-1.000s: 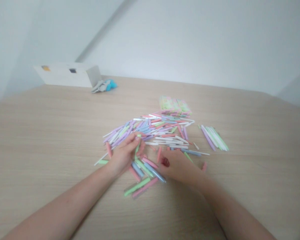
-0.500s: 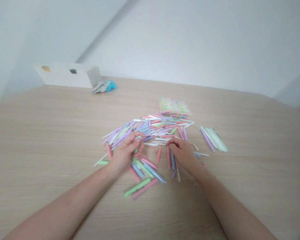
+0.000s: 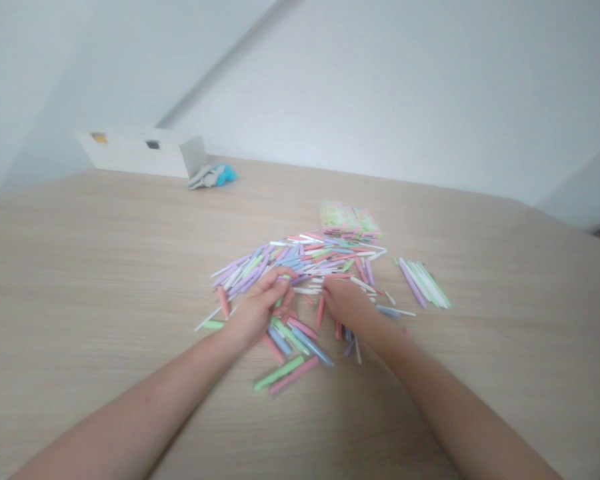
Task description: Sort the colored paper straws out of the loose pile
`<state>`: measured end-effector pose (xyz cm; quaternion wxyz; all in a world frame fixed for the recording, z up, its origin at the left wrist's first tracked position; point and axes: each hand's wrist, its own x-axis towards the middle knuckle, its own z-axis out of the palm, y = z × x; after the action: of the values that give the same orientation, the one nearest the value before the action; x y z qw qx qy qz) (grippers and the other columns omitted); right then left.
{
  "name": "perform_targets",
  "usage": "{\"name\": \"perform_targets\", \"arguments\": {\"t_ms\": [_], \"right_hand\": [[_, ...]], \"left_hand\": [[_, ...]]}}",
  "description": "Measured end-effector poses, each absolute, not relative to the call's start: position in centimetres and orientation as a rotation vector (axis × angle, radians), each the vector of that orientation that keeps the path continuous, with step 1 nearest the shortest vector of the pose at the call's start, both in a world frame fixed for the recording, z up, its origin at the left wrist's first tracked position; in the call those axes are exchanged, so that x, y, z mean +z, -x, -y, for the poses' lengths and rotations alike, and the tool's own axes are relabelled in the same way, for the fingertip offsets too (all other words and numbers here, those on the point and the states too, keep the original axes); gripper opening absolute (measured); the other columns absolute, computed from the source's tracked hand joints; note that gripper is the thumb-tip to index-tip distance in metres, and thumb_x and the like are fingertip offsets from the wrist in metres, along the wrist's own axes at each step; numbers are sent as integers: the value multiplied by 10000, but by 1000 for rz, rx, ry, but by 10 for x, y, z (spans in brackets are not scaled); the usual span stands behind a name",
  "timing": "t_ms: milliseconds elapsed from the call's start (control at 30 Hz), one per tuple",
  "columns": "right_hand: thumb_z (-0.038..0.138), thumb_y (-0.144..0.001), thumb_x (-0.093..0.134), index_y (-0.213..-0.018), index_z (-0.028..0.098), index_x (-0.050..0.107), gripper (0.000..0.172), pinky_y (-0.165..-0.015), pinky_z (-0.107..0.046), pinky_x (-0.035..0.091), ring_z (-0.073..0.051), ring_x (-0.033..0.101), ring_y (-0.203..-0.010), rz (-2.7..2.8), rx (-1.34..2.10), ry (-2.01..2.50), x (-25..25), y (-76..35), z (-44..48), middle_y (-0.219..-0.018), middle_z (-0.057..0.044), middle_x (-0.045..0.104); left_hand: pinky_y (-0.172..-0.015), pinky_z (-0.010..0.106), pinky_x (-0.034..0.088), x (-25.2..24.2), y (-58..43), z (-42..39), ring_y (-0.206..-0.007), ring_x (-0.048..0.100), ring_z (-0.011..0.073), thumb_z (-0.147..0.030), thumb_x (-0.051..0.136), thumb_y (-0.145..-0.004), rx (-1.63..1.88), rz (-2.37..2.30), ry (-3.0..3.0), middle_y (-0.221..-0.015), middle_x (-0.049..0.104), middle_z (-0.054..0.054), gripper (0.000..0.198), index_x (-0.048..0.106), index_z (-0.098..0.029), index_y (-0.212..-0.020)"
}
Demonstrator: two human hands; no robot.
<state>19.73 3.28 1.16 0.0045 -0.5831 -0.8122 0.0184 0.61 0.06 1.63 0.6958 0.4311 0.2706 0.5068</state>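
My left hand (image 3: 260, 307) is closed around a light green pen-shaped stick (image 3: 279, 302), partly covered by the fingers. My right hand (image 3: 349, 305) reaches in just right of it, fingers bent and pinched together at the near edge of a heap of thin pastel sticks (image 3: 253, 267). Whatever its fingertips hold is hidden and blurred. Below my left hand lie several thicker sticks, among them a green one (image 3: 279, 373) and a blue one (image 3: 311, 345). More red and blue pieces show under my right wrist.
A stack of small patterned packs (image 3: 350, 221) stands behind the heap. On the right, a row of white, green and purple sticks (image 3: 424, 283) lies side by side. A white box (image 3: 140, 157) and a grey-and-blue cloth-like bundle (image 3: 214, 176) sit at the back left.
My right hand has moved left, closer to my left hand, and its fingers have curled in. My left hand keeps its hold on the green stick. The whole view has shifted slightly.
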Motion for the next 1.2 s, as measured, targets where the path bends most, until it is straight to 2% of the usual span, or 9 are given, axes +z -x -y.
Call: {"name": "perform_targets", "arguments": {"t_ms": [233,333,467,567,700,967,1033,1133,1200], "right_hand": [[132,-847,453,-922,113,620,184,-740,-271,427,-220,644,-844,2611,45,1842,10,-193,-44,-864,-156,685],[148,-869,434,-943,112,610,194,-737,-271,419,-218,639,-854,2578,40,1799,16,-193,-43,-881,-153,683],[209,-923,372,-1004,138,575,229,-739,-251,402,-181,625,-868,2495,47,1696,27,-196,-35,-906,-96,682],[255,-924,393,-980,163,571,208,-685,-232,386,-145,606,-733,2362,134,1533,33,-196,-23,-763,-25,662],[259,-902,430,-908,190,578,164,-564,-217,344,-112,511,-513,2173,412,1344,37,-190,-2,-550,52,549],[206,-866,461,-933,201,629,181,-620,-242,366,-135,540,-675,2112,551,1286,43,-175,18,-733,3,627],[224,-865,470,-940,200,630,178,-619,-240,387,-130,540,-667,2048,637,1262,42,-176,17,-720,6,615],[315,-882,451,-968,201,612,215,-492,-218,381,-96,481,-512,1830,877,1268,38,-184,12,-677,22,579],[369,-878,443,-987,197,602,258,-391,-201,317,-69,391,-422,1602,1060,1252,33,-191,8,-688,22,565]], "left_hand": [[-447,177,366,11,-5,-2,-418,323,36,-285,521,-876,1119,-586,-1019,-601,423,-60,139,523,-187,-975],[-438,171,356,10,-5,-2,-416,304,34,-278,528,-873,1120,-580,-1031,-592,405,-69,135,519,-190,-975],[-416,161,348,9,-5,-3,-403,305,39,-299,574,-846,1112,-602,-1064,-562,395,-81,178,516,-196,-979],[-427,165,364,8,-5,-3,-377,328,47,-321,617,-818,1096,-663,-1105,-484,366,-104,237,520,-206,-1002],[-386,153,300,9,-6,0,-342,339,48,-340,657,-785,1110,-773,-1180,-433,384,-108,331,546,-208,-1068],[-367,163,283,9,-6,3,-379,380,53,-338,636,-801,1104,-840,-1381,-529,490,-44,189,620,-164,-874],[-373,163,293,9,-5,2,-390,389,48,-336,630,-807,1128,-844,-1372,-580,534,-26,184,618,-159,-857],[-360,159,278,10,-5,1,-370,374,43,-359,643,-794,1166,-871,-1274,-563,533,-35,217,605,-159,-870],[-351,154,265,10,-4,0,-353,360,39,-360,674,-765,1188,-859,-1147,-520,499,-57,238,598,-160,-870]]}}
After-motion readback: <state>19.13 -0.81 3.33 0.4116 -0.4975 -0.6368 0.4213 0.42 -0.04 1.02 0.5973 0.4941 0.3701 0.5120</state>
